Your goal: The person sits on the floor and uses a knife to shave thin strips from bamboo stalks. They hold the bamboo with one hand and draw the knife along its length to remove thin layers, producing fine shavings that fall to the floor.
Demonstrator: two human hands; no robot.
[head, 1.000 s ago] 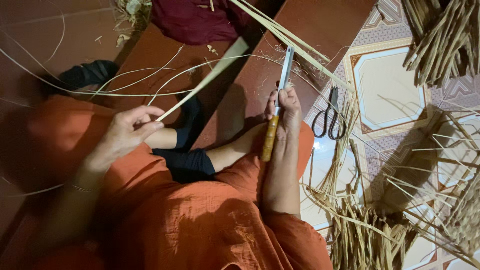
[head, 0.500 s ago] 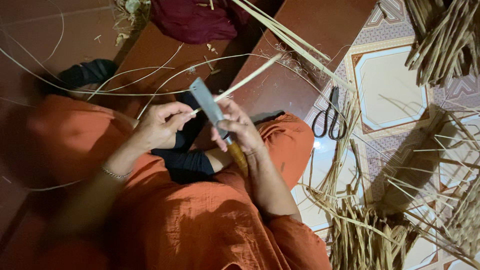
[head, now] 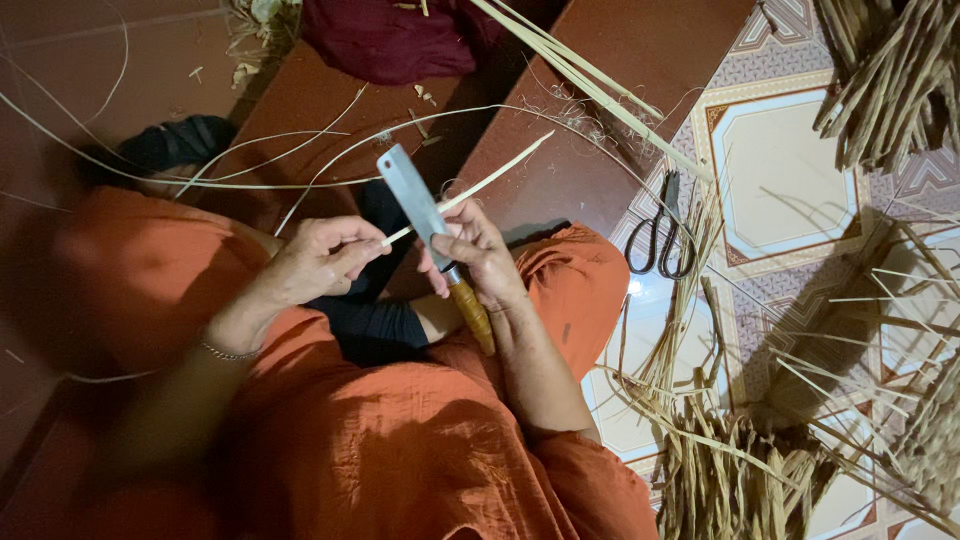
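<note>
Pale bamboo-like strip pinched at its near end between thumb and fingers of the left hand, slanting up and right toward the far step. Right hand wrapped tight round a knife, fingers closed on the spot where blade meets the wooden handle, so that joint is mostly hidden. Flat grey blade pointing up-left and crossing the strip right by the left fingertips; can't tell if the edge is actually biting in or just resting on it. Handle end poking out below the palm.

Orange clothing filling the near part of the view, blurry on the left, dark legging peeking out between the knees. Black scissors lying on the patterned floor tiles to the right, well apart from both hands. Heaps of dry split strips near right and far right, cut off by the frame edge. Dark red cloth at the far top, partly out of view. Thin long slivers curving across the left side, ends lost in shadow.
</note>
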